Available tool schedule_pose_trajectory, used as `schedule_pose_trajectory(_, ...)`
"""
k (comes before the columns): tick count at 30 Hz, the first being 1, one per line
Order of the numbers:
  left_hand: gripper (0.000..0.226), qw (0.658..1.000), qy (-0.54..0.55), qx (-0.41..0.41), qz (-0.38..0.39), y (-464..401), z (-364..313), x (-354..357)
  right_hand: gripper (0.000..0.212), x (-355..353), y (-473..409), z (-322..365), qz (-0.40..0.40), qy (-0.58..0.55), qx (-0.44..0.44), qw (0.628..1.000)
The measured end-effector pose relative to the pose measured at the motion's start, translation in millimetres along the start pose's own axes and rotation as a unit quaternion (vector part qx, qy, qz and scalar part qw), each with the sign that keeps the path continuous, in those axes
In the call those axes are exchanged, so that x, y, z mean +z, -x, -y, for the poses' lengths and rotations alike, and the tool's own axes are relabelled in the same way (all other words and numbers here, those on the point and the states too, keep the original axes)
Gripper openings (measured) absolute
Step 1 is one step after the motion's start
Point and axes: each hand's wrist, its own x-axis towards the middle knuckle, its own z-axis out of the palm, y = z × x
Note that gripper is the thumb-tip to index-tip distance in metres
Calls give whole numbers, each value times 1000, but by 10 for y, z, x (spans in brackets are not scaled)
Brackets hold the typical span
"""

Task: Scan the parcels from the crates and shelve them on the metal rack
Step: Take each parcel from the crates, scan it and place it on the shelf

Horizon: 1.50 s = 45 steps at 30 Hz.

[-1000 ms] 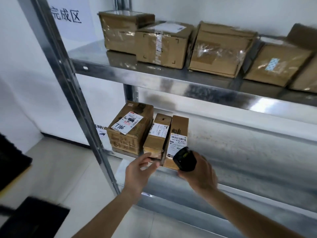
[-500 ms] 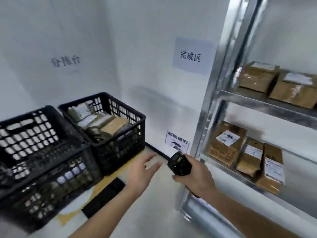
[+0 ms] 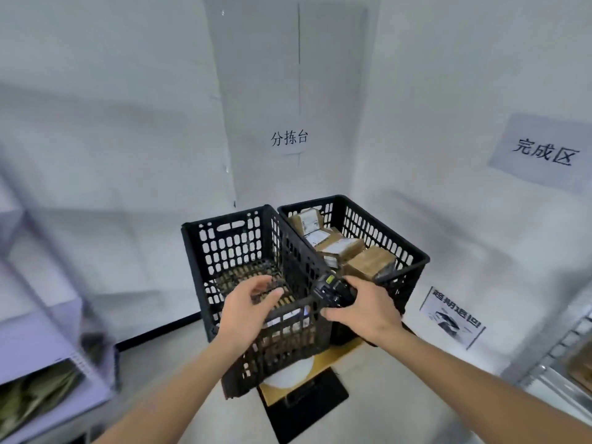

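Note:
Two black plastic crates stand side by side in front of me. The left crate (image 3: 230,241) looks almost empty, with little visible at its bottom. The right crate (image 3: 381,225) holds several brown cardboard parcels (image 3: 339,251) with white labels. My left hand (image 3: 246,307) hovers over the left crate's near rim, fingers loosely spread, holding nothing. My right hand (image 3: 365,310) grips a black handheld scanner (image 3: 333,290) just above the wall between the crates. The metal rack (image 3: 557,363) shows only as a blurred edge at the far right.
The crates sit on a low wooden platform with a black base (image 3: 307,395). White walls carry paper signs (image 3: 541,152). A blurred pale shelf unit (image 3: 48,331) stands at the left. Grey floor lies between me and the crates.
My view has swung left from the rack to face the crates. Both hands left the shelved parcels and now hang over the crates; the scanner stays in my right hand.

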Motion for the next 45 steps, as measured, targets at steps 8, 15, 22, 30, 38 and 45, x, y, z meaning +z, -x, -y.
schedule_pose_trajectory(8, 45, 997, -52, -41, 25, -726, 440, -52, 103, 315, -853, 316, 25, 91, -18, 995)
schedule_pose_trajectory(15, 51, 990, -78, -97, 70, -1421, 885, 225, 102, 506, -1680, 231, 19, 112, -36, 993)
schedule_pose_trajectory(22, 68, 966, -144, -132, 169, -1707, 1354, 534, 100, 682, -2039, 140, 32, 145, -48, 988)
schedule_pose_trajectory(30, 85, 942, -142, -195, 234, -1838, 1766, 763, 100, 739, -2179, 94, 22, 134, -25, 990)
schedule_pose_trajectory(38, 117, 908, -172, -205, 322, -1927, 2077, 1039, 100, 774, -2220, 32, 18, 126, -23, 992)
schedule_pose_trajectory(45, 104, 880, -171, -255, 362, -1957, 2199, 1201, 102, 793, -2243, -14, 16, 114, -25, 993)
